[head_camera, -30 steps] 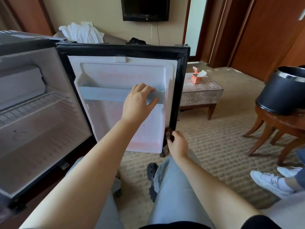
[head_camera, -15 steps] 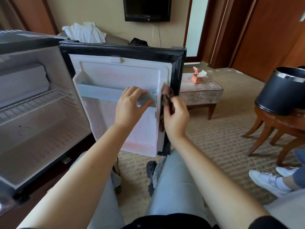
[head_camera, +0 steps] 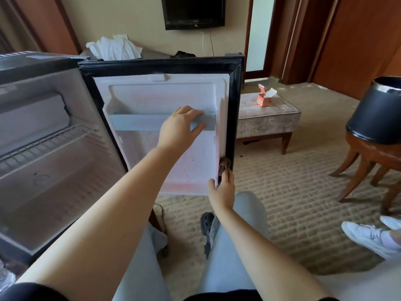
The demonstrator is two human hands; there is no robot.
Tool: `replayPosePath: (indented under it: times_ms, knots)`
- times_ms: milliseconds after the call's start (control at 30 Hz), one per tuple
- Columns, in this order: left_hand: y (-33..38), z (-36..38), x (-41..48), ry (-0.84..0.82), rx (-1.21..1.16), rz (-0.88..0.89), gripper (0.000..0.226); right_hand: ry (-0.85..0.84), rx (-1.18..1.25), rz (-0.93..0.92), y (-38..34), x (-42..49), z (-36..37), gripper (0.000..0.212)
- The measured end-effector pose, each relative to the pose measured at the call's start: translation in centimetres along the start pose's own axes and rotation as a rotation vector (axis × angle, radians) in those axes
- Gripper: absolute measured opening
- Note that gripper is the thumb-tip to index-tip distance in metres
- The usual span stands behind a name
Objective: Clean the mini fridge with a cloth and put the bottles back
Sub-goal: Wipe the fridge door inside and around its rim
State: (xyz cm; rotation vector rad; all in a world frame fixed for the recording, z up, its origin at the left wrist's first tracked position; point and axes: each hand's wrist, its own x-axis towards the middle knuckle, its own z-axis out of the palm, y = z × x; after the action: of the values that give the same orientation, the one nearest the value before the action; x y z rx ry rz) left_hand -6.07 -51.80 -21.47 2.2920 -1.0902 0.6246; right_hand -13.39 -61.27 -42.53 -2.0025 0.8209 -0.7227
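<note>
A beige wall carried a dark television. Patterned tan carpet covered the floor. An upholstered footstool stood near reddish wooden doors; daylight came through a bright doorway.

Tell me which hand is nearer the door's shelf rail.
Left. The left hand grips the shelf rail itself; the right hand is lower, pressing the brown cloth against the door's right edge.
</note>
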Motion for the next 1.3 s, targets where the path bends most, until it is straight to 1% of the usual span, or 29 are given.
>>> replayPosePath:
  times_ms: [33,100,200,267,333,400,500,600,667,733,800,867,900,967,1033,1067,1167,1233,1300]
  knots:
    - [-0.1,0.1,0.3,-0.004,0.014,0.002,0.035,0.003,0.084,0.048,-0.4,0.4,-0.2,0.05]
    - [-0.3,0.3,0.9,-0.007,0.034,0.008,0.035,0.089,0.241,0.086,-2.3,1.8,-1.4,0.04]
    - [-0.4,1.0,1.4,0.015,0.025,0.011,0.035,0.255,0.304,-0.022,-5.3,4.1,-3.5,0.028]
    - [-0.5,1.5,1.8,0.032,0.022,0.016,0.035,0.304,0.351,-0.137,-6.6,5.4,-4.4,0.023]
    - [-0.8,2.0,2.2,0.043,0.024,0.034,0.035,0.308,0.382,-0.177,-6.7,6.1,-4.6,0.017]
    - [-1.0,2.4,2.6,0.055,0.016,0.064,0.033,0.265,0.365,-0.081,-5.1,6.0,-3.6,0.017]
    - [-1.5,3.0,3.5,0.08,-0.008,0.079,0.031,0.118,0.326,0.182,-1.2,5.3,-1.0,0.01]
    - [-1.7,3.9,4.1,0.11,-0.029,0.097,0.03,0.029,0.328,0.391,2.5,5.9,1.3,0.011]
    - [-1.9,4.3,4.3,0.132,-0.026,0.117,0.032,-0.011,0.336,0.476,4.1,6.6,2.4,0.011]
    - [-2.1,4.5,4.5,0.145,-0.019,0.136,0.035,-0.044,0.362,0.516,5.0,7.1,3.4,0.01]
    - [-2.2,4.7,4.6,0.155,-0.019,0.139,0.037,-0.04,0.359,0.51,5.4,7.1,3.8,0.009]
    - [-2.3,5.0,4.8,0.168,-0.019,0.139,0.038,0.034,0.353,0.469,4.8,7.0,3.4,0.008]
    - [-2.3,5.2,4.9,0.169,-0.016,0.136,0.038,0.084,0.312,0.416,4.1,7.0,2.8,0.006]
    - [-2.3,5.6,5.1,0.16,-0.012,0.123,0.038,0.183,0.256,0.247,2.4,7.1,1.7,0.008]
    - [-2.3,5.6,5.3,0.135,-0.007,0.126,0.04,0.243,0.276,0.093,1.1,7.2,1.1,0.011]
    - [-2.3,5.4,5.4,0.109,0.001,0.139,0.042,0.258,0.286,0.062,0.8,7.2,1.1,0.012]
    - [-3.0,3.9,5.1,0.032,0.038,0.155,0.046,0.253,0.245,0.12,1.0,6.8,1.9,0.012]
    - [-4.3,2.4,4.6,0.067,0.079,0.073,0.045,0.21,0.168,0.179,2.5,6.7,2.7,0.012]
    - [-5.8,1.1,3.9,0.086,0.155,-0.029,0.043,0.091,0.052,0.211,4.4,6.2,3.5,0.013]
